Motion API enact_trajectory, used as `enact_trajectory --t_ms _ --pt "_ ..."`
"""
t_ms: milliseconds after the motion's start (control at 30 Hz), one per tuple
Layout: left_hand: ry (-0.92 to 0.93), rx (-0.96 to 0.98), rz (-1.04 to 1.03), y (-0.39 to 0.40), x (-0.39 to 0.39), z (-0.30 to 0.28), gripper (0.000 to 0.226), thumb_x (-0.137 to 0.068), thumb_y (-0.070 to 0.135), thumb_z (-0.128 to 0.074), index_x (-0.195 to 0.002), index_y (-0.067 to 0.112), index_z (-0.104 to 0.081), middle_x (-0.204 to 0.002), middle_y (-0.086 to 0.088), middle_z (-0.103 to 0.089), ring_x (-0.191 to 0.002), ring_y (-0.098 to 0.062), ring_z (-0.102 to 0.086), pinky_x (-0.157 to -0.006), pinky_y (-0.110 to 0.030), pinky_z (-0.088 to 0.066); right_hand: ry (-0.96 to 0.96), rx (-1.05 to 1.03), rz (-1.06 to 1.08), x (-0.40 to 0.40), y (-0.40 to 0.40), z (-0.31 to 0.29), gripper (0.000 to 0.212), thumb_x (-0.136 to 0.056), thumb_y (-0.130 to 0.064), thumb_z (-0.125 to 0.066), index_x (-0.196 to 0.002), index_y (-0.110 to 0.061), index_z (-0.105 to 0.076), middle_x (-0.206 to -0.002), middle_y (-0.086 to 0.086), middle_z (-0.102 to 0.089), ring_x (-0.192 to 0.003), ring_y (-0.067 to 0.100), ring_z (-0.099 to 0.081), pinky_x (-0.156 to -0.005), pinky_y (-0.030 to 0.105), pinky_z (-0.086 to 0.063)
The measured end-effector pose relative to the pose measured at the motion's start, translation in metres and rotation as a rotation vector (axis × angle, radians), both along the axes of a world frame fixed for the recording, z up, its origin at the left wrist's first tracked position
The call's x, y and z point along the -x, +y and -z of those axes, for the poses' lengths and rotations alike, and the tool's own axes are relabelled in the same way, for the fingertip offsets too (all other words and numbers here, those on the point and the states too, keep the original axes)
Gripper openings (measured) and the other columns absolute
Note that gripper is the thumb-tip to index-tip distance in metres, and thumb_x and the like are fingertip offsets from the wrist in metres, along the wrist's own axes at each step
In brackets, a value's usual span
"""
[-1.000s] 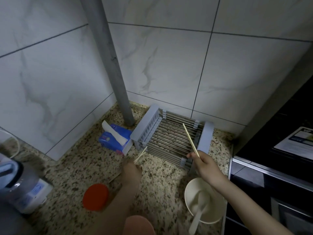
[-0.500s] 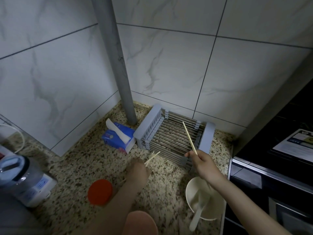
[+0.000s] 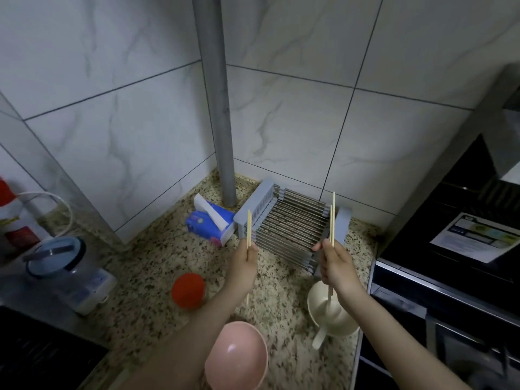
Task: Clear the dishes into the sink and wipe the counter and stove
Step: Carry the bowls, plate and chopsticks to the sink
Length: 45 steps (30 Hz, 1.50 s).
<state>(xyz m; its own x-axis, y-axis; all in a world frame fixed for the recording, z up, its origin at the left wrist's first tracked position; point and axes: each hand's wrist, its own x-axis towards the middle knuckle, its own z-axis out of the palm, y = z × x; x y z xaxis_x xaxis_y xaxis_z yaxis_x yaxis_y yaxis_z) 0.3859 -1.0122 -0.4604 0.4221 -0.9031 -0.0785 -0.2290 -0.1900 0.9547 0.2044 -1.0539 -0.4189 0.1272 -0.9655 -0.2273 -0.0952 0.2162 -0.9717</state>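
Left hand (image 3: 244,258) grips one upright chopstick (image 3: 249,232), right hand (image 3: 334,263) grips two chopsticks (image 3: 333,220) above the speckled tabletop (image 3: 157,266).

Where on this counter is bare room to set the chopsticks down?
Bare counter lies between tissue box, red lid and blender. Crowded: pink bowl and white bowl flank a narrow strip below the rack.

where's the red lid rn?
Head view, lower left of centre: the red lid lies on the granite counter, just left of the left forearm, between the blue-lidded jar and the pink bowl.
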Motion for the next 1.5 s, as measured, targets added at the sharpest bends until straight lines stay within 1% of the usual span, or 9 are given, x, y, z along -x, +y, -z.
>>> enact_trajectory --t_ms 200,333,467,567,700,867,1167,1333,1500 --pt "0.339 0.048 -0.004 0.040 0.028 -0.023 0.039 -0.094 0.013 -0.050 -0.059 0.019 -0.034 -0.046 0.005 -0.028 -0.039 -0.010 -0.024 -0.039 -0.020 -0.020 -0.105 -0.074 0.057 0.012 0.044 -0.013 0.047 -0.098 -0.019 -0.044 -0.053 -0.018 -0.030 -0.039 -0.007 -0.024 -0.031 0.006 -0.016 -0.035 0.013 -0.015" --pt "0.418 0.050 0.025 0.082 0.055 -0.024 0.052 -0.092 0.016 -0.055 -0.046 0.023 -0.033 -0.039 0.009 -0.027 -0.034 -0.008 -0.023 -0.038 -0.018 -0.019 -0.132 -0.053 0.142 0.027 0.077 -0.005 0.057 -0.094 -0.016 -0.051 -0.042 -0.019 -0.028 -0.034 -0.006 -0.022 -0.028 0.008 -0.017 -0.034 0.014 -0.016" --pt "0.427 0.033 0.099 0.119 0.079 -0.009 0.061 -0.092 0.012 -0.055 -0.037 0.024 -0.032 -0.037 0.011 -0.025 -0.033 -0.006 -0.022 -0.040 -0.020 -0.017 -0.104 0.005 0.183 0.038 0.101 0.023 0.052 -0.097 -0.017 -0.047 -0.047 -0.015 -0.029 -0.033 -0.007 -0.025 -0.028 0.006 -0.021 -0.038 0.018 -0.019" --pt "0.426 -0.015 0.138 0.135 0.092 0.004 0.059 -0.084 0.023 -0.060 -0.031 0.021 -0.033 -0.033 0.012 -0.025 -0.031 -0.005 -0.022 -0.041 -0.021 -0.018 -0.064 0.066 0.153 0.040 0.116 0.048 0.053 -0.097 -0.015 -0.047 -0.047 -0.016 -0.030 -0.034 -0.010 -0.026 -0.031 0.005 -0.022 -0.041 0.020 -0.019" --pt "0.397 -0.026 0.162 0.155 0.105 0.026 0.050 -0.080 0.031 -0.061 -0.041 0.024 -0.030 -0.037 0.011 -0.025 -0.035 -0.006 -0.022 -0.042 -0.022 -0.019 -0.130 0.086 0.206 0.047 0.134 0.083 0.055 -0.093 -0.011 -0.054 -0.045 -0.018 -0.028 -0.038 -0.011 -0.027 -0.037 0.004 -0.021 -0.047 0.022 -0.019" --pt "0.222 -0.068 0.220 0.171 0.112 0.053 0.051 -0.075 0.042 -0.059 -0.040 0.022 -0.028 -0.035 0.009 -0.022 -0.037 -0.005 -0.020 -0.046 -0.027 -0.018 -0.163 0.128 0.207 0.057 0.148 0.110 0.049 -0.074 -0.033 -0.063 -0.041 -0.029 -0.027 -0.041 -0.011 -0.026 -0.041 0.005 -0.021 -0.044 0.020 -0.018" --pt "0.253 -0.045 0.188 0.186 0.117 0.090 0.049 -0.070 0.050 -0.059 -0.041 0.024 -0.029 -0.041 0.012 -0.023 -0.041 -0.005 -0.021 -0.046 -0.023 -0.018 -0.140 0.123 0.192 0.062 0.157 0.147 0.068 -0.090 -0.001 -0.055 -0.035 -0.031 -0.029 -0.041 -0.018 -0.027 -0.042 0.001 -0.022 -0.046 0.021 -0.021" --pt "0.284 -0.075 0.175 0.180 0.118 0.084 0.047 -0.068 0.050 -0.059 -0.041 0.022 -0.033 -0.041 0.009 -0.025 -0.041 -0.009 -0.022 -0.048 -0.026 -0.017 -0.158 0.115 0.199 0.063 0.157 0.147 0.062 -0.088 -0.011 -0.056 -0.038 -0.031 -0.027 -0.041 -0.017 -0.027 -0.040 0.001 -0.021 -0.043 0.016 -0.022" --pt "0.289 -0.088 0.170 0.174 0.114 0.065 0.047 -0.074 0.051 -0.058 -0.043 0.022 -0.036 -0.042 0.006 -0.027 -0.039 -0.012 -0.025 -0.045 -0.025 -0.020 -0.119 0.075 0.210 0.061 0.160 0.148 0.066 -0.093 -0.004 -0.051 -0.037 -0.031 -0.026 -0.040 -0.015 -0.027 -0.040 0.001 -0.022 -0.043 0.019 -0.020"
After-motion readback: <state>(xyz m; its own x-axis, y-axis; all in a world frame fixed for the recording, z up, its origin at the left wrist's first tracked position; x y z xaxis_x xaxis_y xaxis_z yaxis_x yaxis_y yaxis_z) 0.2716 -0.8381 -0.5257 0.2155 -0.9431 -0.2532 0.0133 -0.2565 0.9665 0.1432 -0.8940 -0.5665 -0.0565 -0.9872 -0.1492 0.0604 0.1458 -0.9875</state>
